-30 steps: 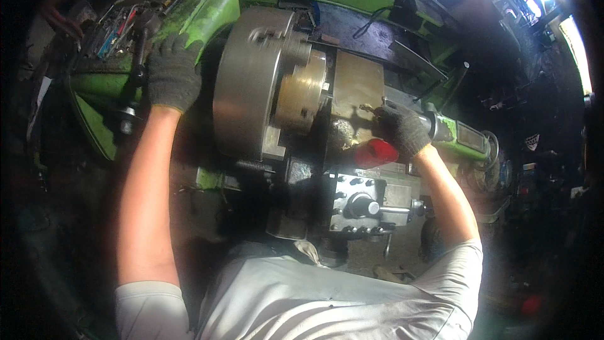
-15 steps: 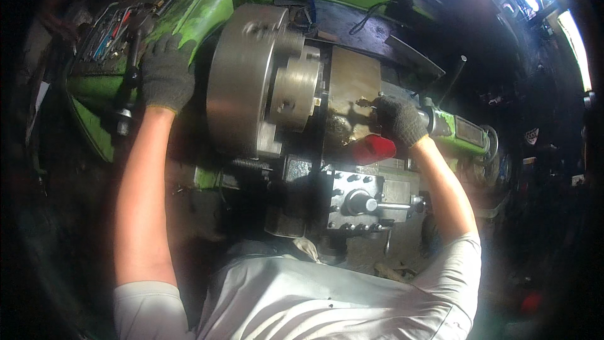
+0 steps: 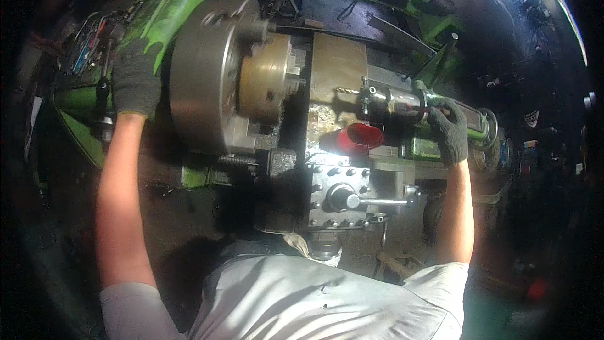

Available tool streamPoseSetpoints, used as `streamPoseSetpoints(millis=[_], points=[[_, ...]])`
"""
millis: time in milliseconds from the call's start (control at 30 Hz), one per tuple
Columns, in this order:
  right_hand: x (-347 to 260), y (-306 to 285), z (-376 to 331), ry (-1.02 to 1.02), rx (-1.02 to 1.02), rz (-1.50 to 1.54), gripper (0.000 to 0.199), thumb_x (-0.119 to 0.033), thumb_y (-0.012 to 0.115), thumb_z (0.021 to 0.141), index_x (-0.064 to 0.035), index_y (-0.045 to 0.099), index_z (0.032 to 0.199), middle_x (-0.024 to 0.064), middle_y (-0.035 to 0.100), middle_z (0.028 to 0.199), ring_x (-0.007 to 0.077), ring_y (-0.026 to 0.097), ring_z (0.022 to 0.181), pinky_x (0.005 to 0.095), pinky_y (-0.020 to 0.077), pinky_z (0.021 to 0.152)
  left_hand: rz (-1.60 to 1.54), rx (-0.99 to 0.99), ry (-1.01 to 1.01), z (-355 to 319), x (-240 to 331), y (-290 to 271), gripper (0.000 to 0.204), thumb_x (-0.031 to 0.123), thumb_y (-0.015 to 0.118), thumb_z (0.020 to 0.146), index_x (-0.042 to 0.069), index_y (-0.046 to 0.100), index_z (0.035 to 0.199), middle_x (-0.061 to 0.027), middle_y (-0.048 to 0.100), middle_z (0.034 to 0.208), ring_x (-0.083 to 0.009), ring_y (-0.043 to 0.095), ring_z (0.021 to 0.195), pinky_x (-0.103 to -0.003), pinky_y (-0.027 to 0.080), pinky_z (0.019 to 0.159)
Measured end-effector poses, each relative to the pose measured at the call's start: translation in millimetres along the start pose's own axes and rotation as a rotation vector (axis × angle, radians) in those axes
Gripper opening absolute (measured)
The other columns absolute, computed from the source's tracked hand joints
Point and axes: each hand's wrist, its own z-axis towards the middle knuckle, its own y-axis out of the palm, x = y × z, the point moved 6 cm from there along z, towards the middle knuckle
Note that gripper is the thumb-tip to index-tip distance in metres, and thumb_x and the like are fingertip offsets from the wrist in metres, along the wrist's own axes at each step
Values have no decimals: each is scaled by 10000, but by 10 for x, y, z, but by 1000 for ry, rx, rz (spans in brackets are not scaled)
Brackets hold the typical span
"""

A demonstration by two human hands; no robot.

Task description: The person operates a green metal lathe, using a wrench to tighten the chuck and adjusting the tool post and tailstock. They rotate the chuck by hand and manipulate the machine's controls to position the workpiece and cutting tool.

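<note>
My left hand, in a dark knit glove, lies with fingers stretched over the green headstock of a lathe, beside a lever with a dark knob. To its right is the large lathe chuck, gripping a round brass-coloured workpiece; both look smeared, as if turning. My gloved right hand is at the tailstock, its fingers bent around a small part I cannot make out. Left of it, a drill chuck holds a drill bit pointing at the workpiece, apart from it.
A red cup-like container rests on the carriage. Nearer me stands the square tool post with its handle. Several hand tools lie on the headstock. A metal plate leans behind the bed.
My right hand has moved right, from the drill chuck to the tailstock, uncovering the drill bit. The view has shifted, and the lathe chuck looks more blurred. My left hand stays on the headstock.
</note>
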Motion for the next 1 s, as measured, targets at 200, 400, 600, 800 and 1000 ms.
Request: streamPoseSetpoints(millis=[200,400,600,800,1000], points=[[468,-187,-433,137,-78,14,269,-186,688,1013,-45,735,1237,9,687,855,76,592,703,239,462,554,12,69,60,-11,-66,112,456,64,551,952,160,667,1383,-159,598,1477,-367,520,1402,-497,376,1201],[598,421,-450,13,-166,-120,276,-96,728,961,0,750,1219,97,791,951,162,712,817,294,552,726,60,80,104,-20,-32,44,461,44,526,949,139,667,1377,-154,600,1469,-356,523,1397,-479,384,1203],[649,908,-329,-342,-244,-590,307,-109,769,871,-103,779,1177,161,726,999,358,703,955,433,569,826,106,35,80,-6,-158,208,492,30,479,967,113,639,1425,-137,586,1494,-327,499,1429,-448,360,1239],[557,1120,-317,-452,-198,-725,238,-121,771,822,-118,776,1059,164,665,922,411,672,905,498,555,792,70,88,128,-61,-201,218,460,72,448,1028,86,618,1455,-143,575,1505,-319,491,1442,-429,353,1250],[642,1219,-253,-429,-236,-569,270,-127,783,789,-132,780,1058,162,665,914,410,668,879,485,550,769,62,50,91,-47,-296,291,448,78,449,1035,98,621,1448,-143,570,1511,-324,498,1432,-426,364,1240]])
